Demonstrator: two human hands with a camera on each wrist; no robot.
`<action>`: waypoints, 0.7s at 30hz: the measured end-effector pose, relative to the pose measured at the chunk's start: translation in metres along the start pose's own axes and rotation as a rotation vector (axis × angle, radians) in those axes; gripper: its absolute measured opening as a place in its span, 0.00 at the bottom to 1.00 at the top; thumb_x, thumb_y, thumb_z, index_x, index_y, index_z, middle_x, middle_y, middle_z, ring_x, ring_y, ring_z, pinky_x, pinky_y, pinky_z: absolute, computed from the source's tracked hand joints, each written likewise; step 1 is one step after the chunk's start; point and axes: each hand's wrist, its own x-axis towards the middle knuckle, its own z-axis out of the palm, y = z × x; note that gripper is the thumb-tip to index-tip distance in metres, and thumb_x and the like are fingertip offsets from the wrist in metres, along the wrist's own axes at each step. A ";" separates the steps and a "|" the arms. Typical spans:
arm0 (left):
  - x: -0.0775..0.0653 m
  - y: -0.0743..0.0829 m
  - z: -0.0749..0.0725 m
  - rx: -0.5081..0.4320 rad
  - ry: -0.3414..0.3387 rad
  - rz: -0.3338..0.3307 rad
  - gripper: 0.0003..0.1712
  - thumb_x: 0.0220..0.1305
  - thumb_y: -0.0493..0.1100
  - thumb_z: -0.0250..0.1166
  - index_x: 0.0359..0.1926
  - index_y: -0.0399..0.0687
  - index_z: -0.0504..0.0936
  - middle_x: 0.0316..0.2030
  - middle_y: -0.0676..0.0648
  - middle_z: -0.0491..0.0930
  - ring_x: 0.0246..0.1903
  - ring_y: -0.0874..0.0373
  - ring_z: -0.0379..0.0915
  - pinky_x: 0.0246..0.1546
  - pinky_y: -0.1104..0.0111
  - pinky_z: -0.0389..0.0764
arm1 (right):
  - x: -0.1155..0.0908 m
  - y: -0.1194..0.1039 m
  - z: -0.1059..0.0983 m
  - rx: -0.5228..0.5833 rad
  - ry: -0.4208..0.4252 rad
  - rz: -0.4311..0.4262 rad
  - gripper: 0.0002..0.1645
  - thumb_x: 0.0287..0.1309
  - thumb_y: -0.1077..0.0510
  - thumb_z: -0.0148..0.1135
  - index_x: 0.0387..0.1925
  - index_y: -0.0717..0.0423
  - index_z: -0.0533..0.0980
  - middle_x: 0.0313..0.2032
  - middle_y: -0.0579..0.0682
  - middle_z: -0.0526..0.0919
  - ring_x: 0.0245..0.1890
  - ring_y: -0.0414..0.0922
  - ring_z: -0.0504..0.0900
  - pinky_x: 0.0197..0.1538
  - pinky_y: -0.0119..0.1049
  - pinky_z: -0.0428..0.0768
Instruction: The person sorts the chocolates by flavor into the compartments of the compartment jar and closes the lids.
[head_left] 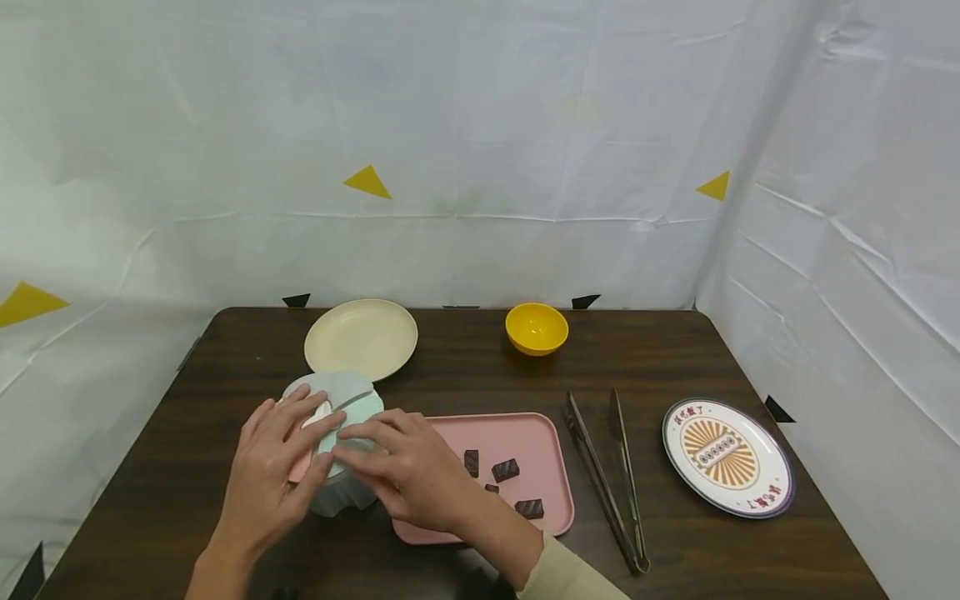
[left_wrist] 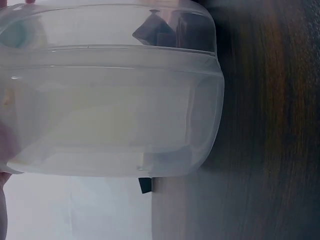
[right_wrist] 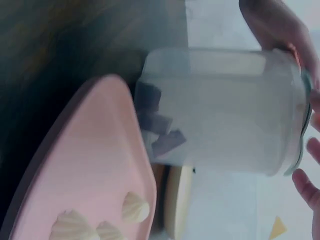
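A translucent plastic jar (head_left: 341,498) stands upright on the table, left of the pink tray. Its scalloped lid (head_left: 366,407) has mint, grey and pink sections. Spread over the lid's left and near part is my left hand (head_left: 273,458), fingers fairly straight. My right hand (head_left: 411,471) reaches in from the right, its extended fingertips at the lid's mint section. Dark blocks (right_wrist: 155,122) lie at the bottom of the jar in the right wrist view. The left wrist view shows the cloudy jar wall (left_wrist: 115,110) up close.
On the pink tray (head_left: 551,450) are several dark ridged blocks (head_left: 506,470) and pale swirled pieces (right_wrist: 135,207). Metal tongs (head_left: 600,467) lie right of it, then a patterned plate (head_left: 765,433). Behind are a cream plate (head_left: 360,337) and a yellow bowl (head_left: 536,329).
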 end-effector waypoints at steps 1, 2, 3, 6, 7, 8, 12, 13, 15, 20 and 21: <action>0.000 0.000 0.000 0.000 0.003 0.006 0.24 0.67 0.57 0.55 0.53 0.51 0.85 0.57 0.41 0.77 0.64 0.41 0.66 0.67 0.45 0.49 | 0.001 -0.002 0.000 -0.020 -0.007 -0.017 0.21 0.64 0.51 0.62 0.59 0.42 0.79 0.58 0.42 0.76 0.56 0.41 0.71 0.59 0.34 0.69; 0.000 0.000 -0.001 0.002 0.005 0.011 0.24 0.67 0.56 0.54 0.53 0.50 0.85 0.58 0.41 0.77 0.64 0.40 0.66 0.67 0.45 0.50 | 0.001 -0.003 0.000 -0.026 -0.017 -0.023 0.21 0.65 0.50 0.61 0.59 0.41 0.79 0.58 0.41 0.76 0.55 0.40 0.71 0.58 0.33 0.69; 0.000 0.001 -0.001 0.004 0.007 0.014 0.23 0.67 0.54 0.54 0.54 0.49 0.84 0.58 0.40 0.77 0.63 0.40 0.66 0.67 0.46 0.50 | 0.001 -0.004 -0.001 -0.030 -0.027 -0.024 0.21 0.65 0.50 0.61 0.59 0.41 0.79 0.58 0.40 0.76 0.55 0.40 0.71 0.57 0.33 0.69; 0.001 0.001 -0.002 0.007 0.012 0.017 0.22 0.66 0.50 0.53 0.54 0.47 0.84 0.58 0.40 0.77 0.63 0.40 0.66 0.67 0.47 0.50 | 0.001 -0.006 -0.001 -0.035 -0.040 -0.012 0.20 0.65 0.49 0.61 0.58 0.38 0.80 0.58 0.39 0.76 0.55 0.39 0.71 0.56 0.33 0.69; 0.001 0.001 -0.002 0.007 0.014 0.016 0.22 0.66 0.50 0.53 0.54 0.47 0.84 0.58 0.40 0.77 0.63 0.40 0.67 0.67 0.47 0.50 | 0.001 -0.006 -0.001 -0.030 -0.045 -0.001 0.20 0.65 0.48 0.61 0.58 0.38 0.80 0.59 0.39 0.75 0.56 0.39 0.71 0.56 0.34 0.69; 0.000 0.001 -0.002 0.007 0.015 0.015 0.22 0.66 0.50 0.54 0.54 0.47 0.84 0.58 0.41 0.77 0.63 0.41 0.67 0.67 0.47 0.51 | 0.000 -0.006 -0.001 -0.019 -0.050 0.012 0.20 0.65 0.48 0.61 0.58 0.38 0.79 0.59 0.39 0.75 0.57 0.39 0.71 0.57 0.34 0.69; -0.001 -0.002 -0.003 0.008 0.037 0.007 0.23 0.68 0.53 0.53 0.53 0.47 0.84 0.57 0.41 0.78 0.62 0.41 0.67 0.66 0.47 0.51 | -0.001 -0.003 0.000 0.012 -0.027 0.051 0.20 0.64 0.47 0.61 0.57 0.39 0.80 0.58 0.40 0.76 0.60 0.39 0.71 0.59 0.36 0.68; -0.002 -0.003 -0.003 0.008 0.043 0.006 0.23 0.69 0.54 0.53 0.52 0.48 0.85 0.57 0.41 0.78 0.62 0.41 0.68 0.65 0.47 0.51 | -0.001 -0.002 0.000 0.026 -0.018 0.066 0.20 0.64 0.47 0.61 0.57 0.39 0.80 0.58 0.40 0.77 0.60 0.38 0.71 0.59 0.37 0.68; -0.004 -0.004 -0.004 0.004 0.057 0.003 0.23 0.69 0.56 0.53 0.51 0.48 0.85 0.56 0.42 0.79 0.62 0.41 0.67 0.65 0.46 0.52 | -0.001 0.000 -0.001 0.030 0.011 0.080 0.18 0.64 0.48 0.62 0.55 0.40 0.81 0.56 0.40 0.78 0.60 0.37 0.71 0.59 0.38 0.68; -0.009 -0.006 -0.008 -0.040 0.081 -0.008 0.24 0.66 0.59 0.57 0.49 0.48 0.86 0.53 0.41 0.80 0.64 0.37 0.64 0.65 0.41 0.51 | -0.003 0.004 -0.002 0.078 0.037 0.167 0.15 0.65 0.50 0.61 0.52 0.41 0.83 0.55 0.40 0.79 0.61 0.36 0.71 0.63 0.47 0.65; -0.010 -0.006 -0.008 -0.050 0.080 -0.014 0.24 0.65 0.60 0.58 0.49 0.48 0.86 0.53 0.40 0.80 0.64 0.36 0.63 0.66 0.41 0.50 | -0.003 0.005 -0.002 0.079 0.040 0.187 0.15 0.65 0.51 0.61 0.52 0.41 0.83 0.55 0.41 0.79 0.61 0.36 0.71 0.64 0.49 0.64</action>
